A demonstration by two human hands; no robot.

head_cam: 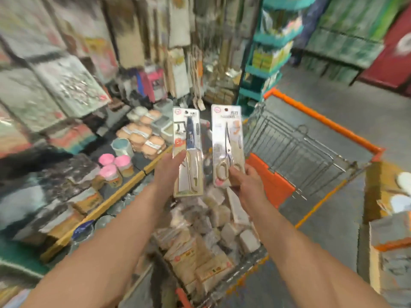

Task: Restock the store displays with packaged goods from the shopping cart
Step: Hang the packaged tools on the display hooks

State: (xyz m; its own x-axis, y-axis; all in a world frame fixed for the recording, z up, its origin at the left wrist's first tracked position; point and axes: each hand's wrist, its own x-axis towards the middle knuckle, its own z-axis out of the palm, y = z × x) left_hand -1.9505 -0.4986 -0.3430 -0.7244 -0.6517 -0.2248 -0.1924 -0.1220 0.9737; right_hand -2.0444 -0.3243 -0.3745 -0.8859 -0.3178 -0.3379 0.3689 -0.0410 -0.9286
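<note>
Left hand gripping a knife pack, right hand gripping a scissors pack, above a full cart, pink-lidded jars on shelf at left

A: Even, fairly bright indoor light here, no single source in view, and hardly a hard shadow anywhere.

B: Sharpest zone is dead centre: the scissors pack reads cleanly, with white glare streaking its clear plastic.

A: Left of that pack, the hanging displays smear into streaks, heavy motion blur.

B: Same above and right of it. The teal rack is soft, colours bleeding.

A: Below the pack, the cart's packaged goods look blocky, like compression mush.

B: And the cart rim to its right bows outward, wide-angle distortion. Forearms stretch huge toward the bottom edge.
</note>
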